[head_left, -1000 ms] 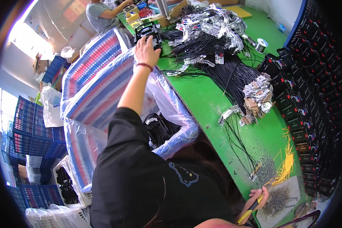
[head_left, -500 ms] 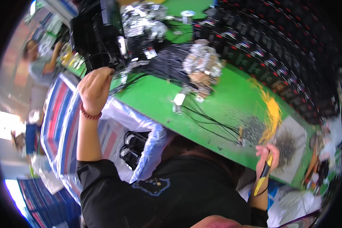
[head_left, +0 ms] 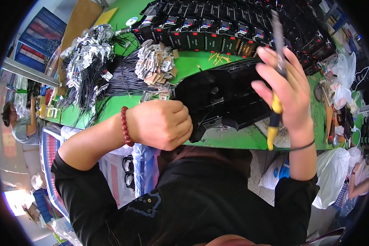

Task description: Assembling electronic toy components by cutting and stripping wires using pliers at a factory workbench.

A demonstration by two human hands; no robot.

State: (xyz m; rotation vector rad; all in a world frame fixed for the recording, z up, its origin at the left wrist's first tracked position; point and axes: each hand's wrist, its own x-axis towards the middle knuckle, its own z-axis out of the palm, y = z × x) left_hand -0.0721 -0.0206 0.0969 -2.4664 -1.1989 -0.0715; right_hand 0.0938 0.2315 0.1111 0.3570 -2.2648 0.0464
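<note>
A large black plastic housing [head_left: 233, 98], hollow side up, lies at a slant over the front of the green table [head_left: 188, 65]. My left hand [head_left: 162, 123], a bead bracelet on its wrist, is closed at the housing's left end, its fingertips hidden. Raised over the right end is my right hand [head_left: 289, 90], fingers partly spread, with a yellow-and-black-handled tool [head_left: 276, 108] lodged against the palm. The tool's long grey metal end points away from me and is blurred, so its exact kind cannot be made out.
Rows of black boxes [head_left: 211, 39] fill the table's far side. Left of the housing lie bundled black cables [head_left: 123, 76] and silvery connectors [head_left: 90, 49]. Yellow strips [head_left: 219, 58] lie behind it. Plastic-lined striped bag [head_left: 145, 164] below the table edge; a person [head_left: 24, 123] at far left.
The black housing has come from the far left to in front of me, with my left hand at it. My right hand has risen with the tool, and the head view has turned.
</note>
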